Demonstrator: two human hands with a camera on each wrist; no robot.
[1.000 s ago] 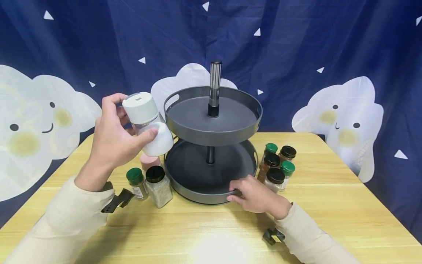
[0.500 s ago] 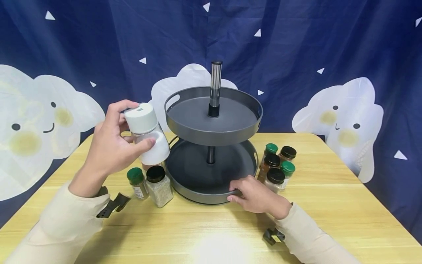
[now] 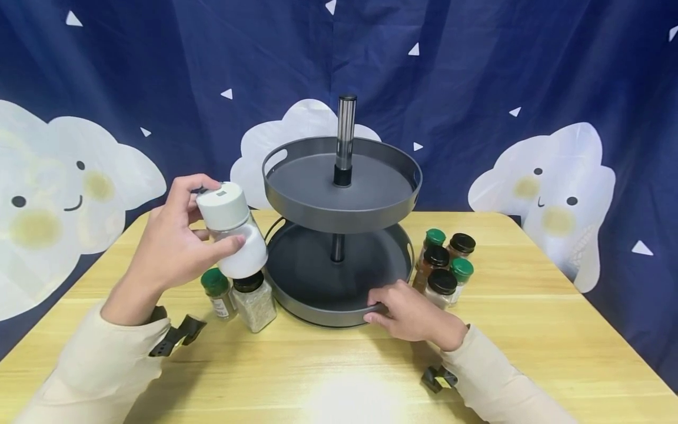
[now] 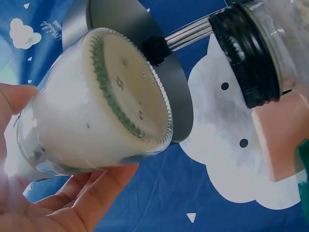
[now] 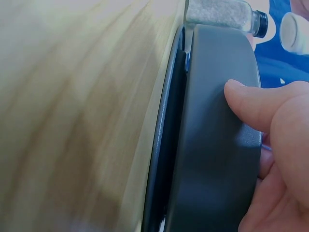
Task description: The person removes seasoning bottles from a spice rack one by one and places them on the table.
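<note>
My left hand [image 3: 172, 241] grips a clear jar of white powder with a white lid [image 3: 241, 250], tilted in the air above the spice jars at the left. The jar's ridged underside [image 4: 137, 92] faces the left wrist camera. My right hand [image 3: 410, 312] pinches the front rim of the lower tray [image 3: 323, 318] of a dark grey two-tier stand, thumb outside and fingers over the edge. The upper tray [image 3: 344, 221] sits above it around a metal post [image 3: 346, 132]. In the right wrist view my thumb [image 5: 246, 99] presses the tray wall.
Left of the stand are a black-capped square jar [image 3: 255, 306], a green-capped jar [image 3: 217, 294] and a pink object [image 4: 282, 135], hidden in the head view. Several black- and green-capped spice jars [image 3: 441, 285] cluster at the right on the wooden table [image 3: 529, 330].
My left hand has lowered the white-lidded jar and drawn it slightly left, away from the stand. It now covers the pink object in the head view. My right hand stays on the tray rim.
</note>
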